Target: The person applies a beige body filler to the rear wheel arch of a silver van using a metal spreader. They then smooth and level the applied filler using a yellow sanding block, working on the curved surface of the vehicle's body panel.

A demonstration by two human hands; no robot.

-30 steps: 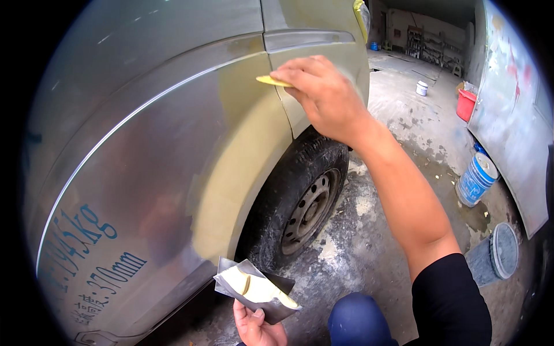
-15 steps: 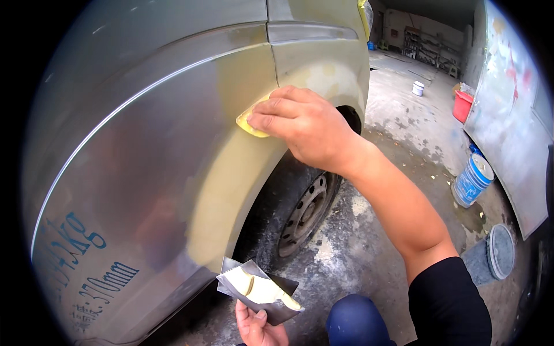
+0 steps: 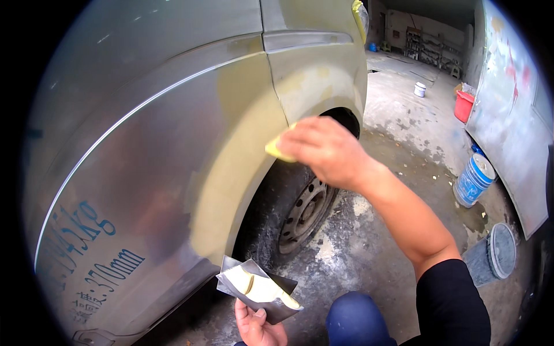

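Head view: right hand (image 3: 324, 151) grasps spreader (image 3: 273, 150); left hand (image 3: 258, 328), six o'clock, pinches plate (image 3: 270, 309) of putty (image 3: 262, 289). Spreading on panel (image 3: 224, 183), nine o'clock, seems underway; next stroke wants even pressure.

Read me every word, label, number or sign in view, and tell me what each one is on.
I won't copy lettering, but here is where it stands.
Grey vehicle side panel: two slanting rows of dark blue letters and numbers, large enough to read in part.
Blue-and-white bucket: white markings on blue, too small to read.
Small white tub: any print is too small to tell.
Grey plate in the left hand: no lettering visible.
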